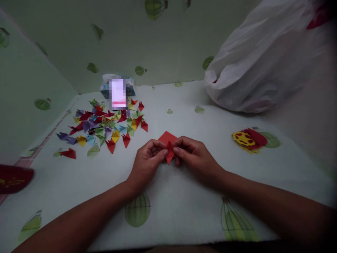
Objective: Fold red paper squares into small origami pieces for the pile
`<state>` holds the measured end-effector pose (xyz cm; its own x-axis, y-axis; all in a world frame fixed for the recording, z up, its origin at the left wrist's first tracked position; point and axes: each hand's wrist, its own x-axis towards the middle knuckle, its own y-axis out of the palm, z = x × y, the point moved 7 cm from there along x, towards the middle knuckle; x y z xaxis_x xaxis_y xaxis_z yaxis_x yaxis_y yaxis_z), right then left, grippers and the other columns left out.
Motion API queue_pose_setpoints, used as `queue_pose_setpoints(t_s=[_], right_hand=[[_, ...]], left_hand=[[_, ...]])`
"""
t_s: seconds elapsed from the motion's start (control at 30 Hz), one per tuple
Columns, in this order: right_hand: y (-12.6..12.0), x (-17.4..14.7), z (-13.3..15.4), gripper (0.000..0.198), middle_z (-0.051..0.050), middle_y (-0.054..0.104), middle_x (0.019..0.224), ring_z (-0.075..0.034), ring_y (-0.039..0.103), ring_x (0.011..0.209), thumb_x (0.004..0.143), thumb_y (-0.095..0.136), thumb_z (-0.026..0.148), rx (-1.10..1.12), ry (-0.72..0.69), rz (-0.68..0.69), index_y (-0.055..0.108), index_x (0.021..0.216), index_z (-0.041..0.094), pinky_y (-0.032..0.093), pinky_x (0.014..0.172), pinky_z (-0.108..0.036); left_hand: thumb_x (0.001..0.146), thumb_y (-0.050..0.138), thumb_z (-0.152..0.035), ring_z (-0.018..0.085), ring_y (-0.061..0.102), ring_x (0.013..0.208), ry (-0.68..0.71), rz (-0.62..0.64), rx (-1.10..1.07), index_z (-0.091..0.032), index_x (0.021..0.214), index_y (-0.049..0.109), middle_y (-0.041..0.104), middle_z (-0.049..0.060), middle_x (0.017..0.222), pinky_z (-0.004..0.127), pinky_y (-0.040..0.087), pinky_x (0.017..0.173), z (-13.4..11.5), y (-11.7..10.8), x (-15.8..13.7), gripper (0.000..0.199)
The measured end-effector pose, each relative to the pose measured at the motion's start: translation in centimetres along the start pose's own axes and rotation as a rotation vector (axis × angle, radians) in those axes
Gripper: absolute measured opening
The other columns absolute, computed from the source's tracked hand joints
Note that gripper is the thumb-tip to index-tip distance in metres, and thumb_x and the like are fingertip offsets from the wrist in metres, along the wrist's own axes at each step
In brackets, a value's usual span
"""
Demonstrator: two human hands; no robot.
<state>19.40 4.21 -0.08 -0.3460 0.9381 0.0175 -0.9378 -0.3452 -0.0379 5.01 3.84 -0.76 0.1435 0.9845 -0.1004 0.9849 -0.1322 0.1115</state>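
Between my two hands is a small piece of folded red origami paper (pixel 170 153), its pointed end toward me. My left hand (pixel 150 157) pinches its left edge with thumb and fingers. On the opposite edge my right hand (pixel 191 154) has the same kind of pinch. Just behind the fingers lies a flat orange-red paper square (pixel 166 135), partly covered by the hands. To the left, a heap of folded paper cranes (pixel 100 128) in red, yellow, green, blue and purple spreads over the table.
A blurred-out phone (pixel 118 92) leans on a patterned tissue box (pixel 105 89) behind the heap. A large white plastic bag (pixel 252 73) bulges at back right. Red and yellow paper cut-outs (pixel 249 138) lie on the right. A dark red object with yellow marks (pixel 15 179) sits far left.
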Motion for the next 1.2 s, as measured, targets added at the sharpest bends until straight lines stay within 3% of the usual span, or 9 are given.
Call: queue_pose_setpoints(t_s=[0.27,0.57,0.93,1.07,1.2], right_hand=[[0.02,0.08,-0.65,0.015,0.003,0.062,0.06,-0.013,0.057,0.056,0.094,0.061,0.03,0.074,0.069,-0.003,0.059,0.084,0.019,0.045,0.061,-0.028],[0.38,0.01,-0.75,0.023,0.003,0.062,0.06,-0.012,0.056,0.055,0.094,0.062,0.035,0.105,0.104,0.034,0.056,0.078,0.02,0.044,0.059,-0.027],[0.41,0.08,-0.8,0.017,0.004,0.059,0.062,-0.012,0.054,0.055,0.096,0.058,0.032,0.062,0.076,0.036,0.052,0.083,0.02,0.042,0.059,-0.027],[0.04,0.02,-0.34,0.013,0.002,0.06,0.077,-0.013,0.057,0.063,0.09,0.065,0.025,-0.062,-0.027,-0.04,0.053,0.095,0.022,0.046,0.059,-0.028],[0.08,-0.16,-0.02,0.009,0.001,0.062,0.077,-0.013,0.058,0.064,0.091,0.064,0.025,-0.142,-0.063,-0.042,0.056,0.089,0.022,0.047,0.061,-0.028]], left_hand=[[0.074,0.079,-0.019,0.011,0.063,0.077,0.05,0.017,-0.039,-0.019,0.092,0.06,0.064,-0.001,0.085,0.023,0.053,0.072,-0.31,0.29,-0.01,0.027],[0.075,0.081,-0.021,0.012,0.064,0.076,0.004,0.055,-0.057,-0.018,0.092,0.064,0.067,0.0,0.083,0.026,0.054,0.074,0.05,0.54,-0.1,0.025],[0.075,0.079,-0.022,0.013,0.063,0.079,0.023,0.038,-0.056,-0.018,0.096,0.061,0.065,0.0,0.086,0.026,0.053,0.075,0.13,0.59,-0.15,0.027],[0.076,0.077,-0.02,0.014,0.063,0.083,0.073,-0.009,0.004,-0.019,0.096,0.059,0.064,0.001,0.088,0.027,0.053,0.076,-0.24,0.39,-0.2,0.027],[0.074,0.077,-0.018,0.014,0.063,0.082,0.105,-0.029,0.068,-0.021,0.098,0.057,0.063,0.0,0.088,0.026,0.053,0.074,-0.47,0.34,-0.4,0.031]])
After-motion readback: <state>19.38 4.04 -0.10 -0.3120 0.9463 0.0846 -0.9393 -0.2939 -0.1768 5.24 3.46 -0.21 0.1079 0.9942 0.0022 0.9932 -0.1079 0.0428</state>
